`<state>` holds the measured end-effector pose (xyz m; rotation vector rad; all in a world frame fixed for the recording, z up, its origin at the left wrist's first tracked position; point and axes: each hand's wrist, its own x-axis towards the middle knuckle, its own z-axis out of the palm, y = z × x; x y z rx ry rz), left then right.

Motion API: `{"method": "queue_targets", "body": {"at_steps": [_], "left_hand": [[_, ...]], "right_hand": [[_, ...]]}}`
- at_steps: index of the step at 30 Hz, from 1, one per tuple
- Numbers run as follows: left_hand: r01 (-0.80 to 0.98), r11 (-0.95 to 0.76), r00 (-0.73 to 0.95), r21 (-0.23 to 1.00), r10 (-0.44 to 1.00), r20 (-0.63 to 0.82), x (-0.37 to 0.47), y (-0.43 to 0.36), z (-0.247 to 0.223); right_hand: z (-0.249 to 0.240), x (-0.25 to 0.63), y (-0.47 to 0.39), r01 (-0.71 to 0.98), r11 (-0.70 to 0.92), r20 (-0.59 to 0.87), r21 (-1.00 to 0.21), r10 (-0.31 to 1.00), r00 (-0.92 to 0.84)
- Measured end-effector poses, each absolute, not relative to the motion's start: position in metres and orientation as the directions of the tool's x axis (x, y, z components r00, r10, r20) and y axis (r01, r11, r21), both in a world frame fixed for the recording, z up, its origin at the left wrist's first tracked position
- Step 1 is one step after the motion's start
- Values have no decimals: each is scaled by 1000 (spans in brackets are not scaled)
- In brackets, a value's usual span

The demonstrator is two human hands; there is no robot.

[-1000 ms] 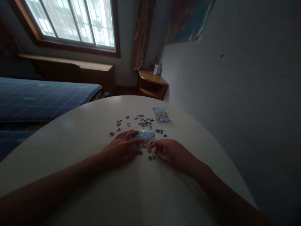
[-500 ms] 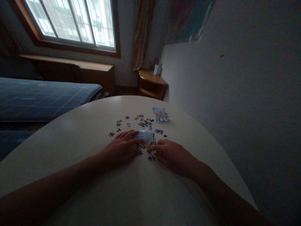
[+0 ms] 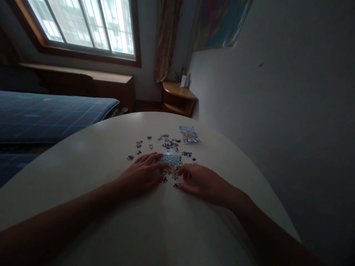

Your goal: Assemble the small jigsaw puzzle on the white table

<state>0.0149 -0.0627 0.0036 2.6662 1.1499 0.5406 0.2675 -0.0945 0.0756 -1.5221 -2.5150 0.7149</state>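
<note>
A partly joined jigsaw puzzle [image 3: 171, 161], light blue at its far side and multicoloured nearer me, lies flat on the white table [image 3: 172, 221]. My left hand [image 3: 142, 170] rests with spread fingers on its left side. At its near right corner is my right hand [image 3: 196, 179], thumb and forefinger apart, with nothing visibly held. The thumb tip is beside a small loose piece [image 3: 176, 185]. Another loose piece [image 3: 165, 179] lies by my left thumb. Beyond the puzzle is a cluster of loose pieces [image 3: 170, 145].
A printed picture sheet [image 3: 190, 134] lies at the back right of the table. More pieces [image 3: 130, 157] are scattered to the left. Past the table stand a plaid mattress [image 3: 55, 114] and a wooden corner shelf [image 3: 179, 90]; a wall rises on the right.
My right hand's thumb and forefinger have parted, and the forefinger has drawn back from the puzzle's near edge. My left hand has stayed in place on the puzzle.
</note>
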Motion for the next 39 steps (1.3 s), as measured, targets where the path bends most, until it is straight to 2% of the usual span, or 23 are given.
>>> {"method": "queue_targets", "body": {"at_steps": [5, 15, 20, 27, 39], "left_hand": [[672, -674, 625, 306, 738, 253, 16, -64, 5], [678, -670, 629, 302, 742, 233, 15, -63, 5], [678, -675, 632, 290, 737, 239, 15, -63, 4], [675, -673, 629, 301, 739, 242, 16, -63, 4], [673, -673, 629, 307, 739, 243, 16, -63, 5]], "right_hand": [[71, 264, -95, 789, 422, -125, -446, 844, -522], [72, 261, -94, 798, 336, -165, -501, 868, -469], [66, 259, -93, 788, 295, -133, -540, 895, -426], [63, 254, -93, 799, 325, -56, -505, 912, -407], [61, 256, -92, 789, 406, -31, -461, 881, -472]]}}
